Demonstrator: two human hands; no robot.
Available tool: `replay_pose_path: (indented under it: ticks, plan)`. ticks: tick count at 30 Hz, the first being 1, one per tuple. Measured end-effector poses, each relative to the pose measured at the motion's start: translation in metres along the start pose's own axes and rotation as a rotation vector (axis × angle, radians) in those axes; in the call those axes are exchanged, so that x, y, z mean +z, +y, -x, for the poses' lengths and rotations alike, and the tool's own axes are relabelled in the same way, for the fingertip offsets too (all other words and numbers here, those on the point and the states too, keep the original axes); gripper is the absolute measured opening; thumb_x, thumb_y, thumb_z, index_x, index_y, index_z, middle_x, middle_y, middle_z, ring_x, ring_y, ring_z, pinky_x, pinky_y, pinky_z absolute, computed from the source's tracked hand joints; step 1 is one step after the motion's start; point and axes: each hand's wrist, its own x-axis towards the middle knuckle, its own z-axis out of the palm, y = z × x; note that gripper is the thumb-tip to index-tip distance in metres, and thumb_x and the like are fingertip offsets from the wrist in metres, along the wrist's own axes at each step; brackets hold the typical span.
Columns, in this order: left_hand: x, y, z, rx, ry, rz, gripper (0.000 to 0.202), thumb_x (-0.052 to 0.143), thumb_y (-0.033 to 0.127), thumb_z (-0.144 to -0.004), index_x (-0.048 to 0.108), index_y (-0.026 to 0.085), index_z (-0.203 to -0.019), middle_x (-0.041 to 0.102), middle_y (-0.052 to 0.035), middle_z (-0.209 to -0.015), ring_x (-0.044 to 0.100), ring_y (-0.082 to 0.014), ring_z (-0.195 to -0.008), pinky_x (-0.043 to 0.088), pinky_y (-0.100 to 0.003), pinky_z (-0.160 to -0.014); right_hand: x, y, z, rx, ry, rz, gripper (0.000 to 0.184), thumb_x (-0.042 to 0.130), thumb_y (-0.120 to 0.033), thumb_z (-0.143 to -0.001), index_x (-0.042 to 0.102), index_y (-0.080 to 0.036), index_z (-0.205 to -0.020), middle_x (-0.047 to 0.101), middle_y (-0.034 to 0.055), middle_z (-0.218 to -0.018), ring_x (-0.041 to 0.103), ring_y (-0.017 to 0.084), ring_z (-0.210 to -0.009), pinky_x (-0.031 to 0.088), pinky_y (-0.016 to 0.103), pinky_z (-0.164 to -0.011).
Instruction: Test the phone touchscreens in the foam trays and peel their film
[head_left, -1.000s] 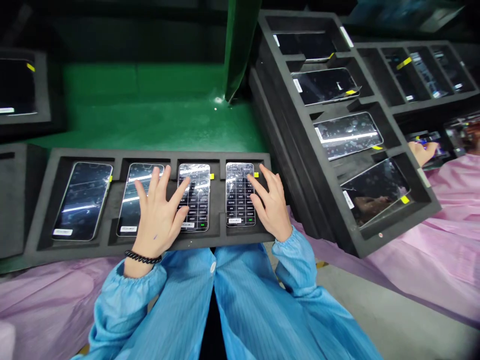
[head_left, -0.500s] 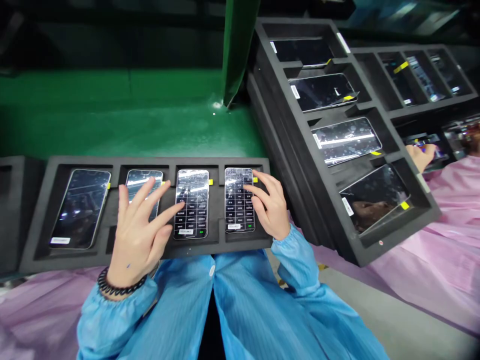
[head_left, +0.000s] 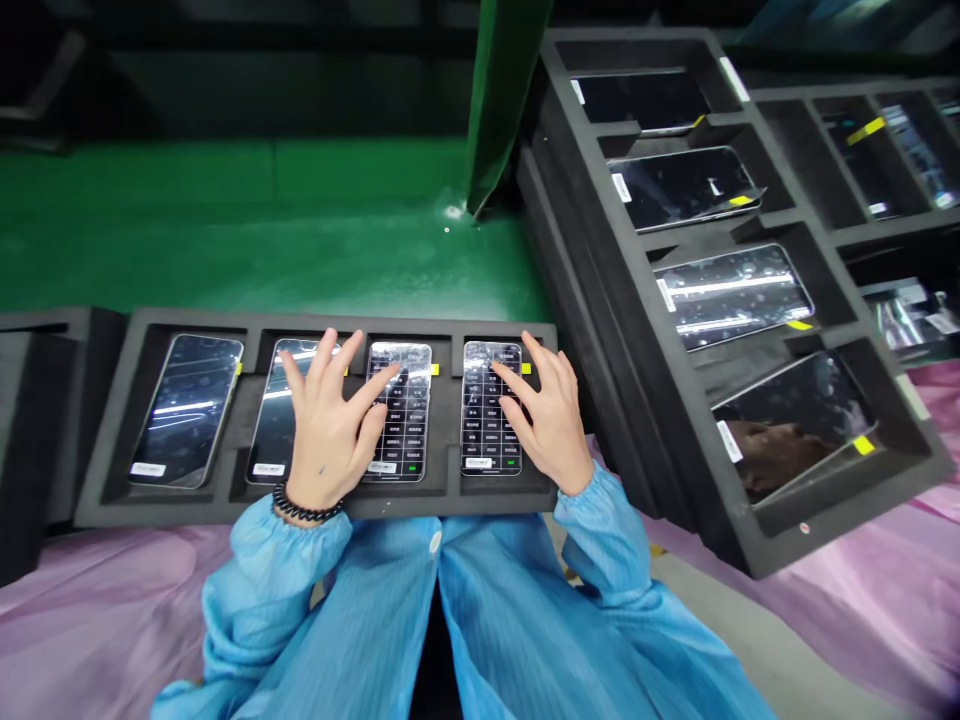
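On green bench, black foam trays of phones.

Green belt behind; tilted foam tray holding phones right; pink sheet below.

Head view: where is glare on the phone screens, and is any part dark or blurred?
Head view: white light streaks glare on the leftmost phone and on the third phone down in the slanted tray; head view: the background above the green surface is very dark; head view: the grid screen at the right hand looks sharp, unblurred.
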Motion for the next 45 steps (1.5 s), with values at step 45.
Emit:
replay_pose_path:
  ticks: [45]
  plan:
    - [-0.002, -0.004, 0.011, -0.156, -0.078, 0.080, 0.050, 0.024, 0.042, -0.107, 0.040, 0.031, -0.152, 0.017, 0.0011, -0.170, 0.006, -0.0343, -0.159, -0.005, -0.062, -0.129, -0.005, 0.008, 0.001, 0.063, 0.060, 0.055, 0.041, 0.041, -0.036, -0.104, 0.059, -0.022, -0.139, 0.039, 0.0112, -0.161, 0.041, 0.031, -0.143, 0.043, 0.055, -0.117]
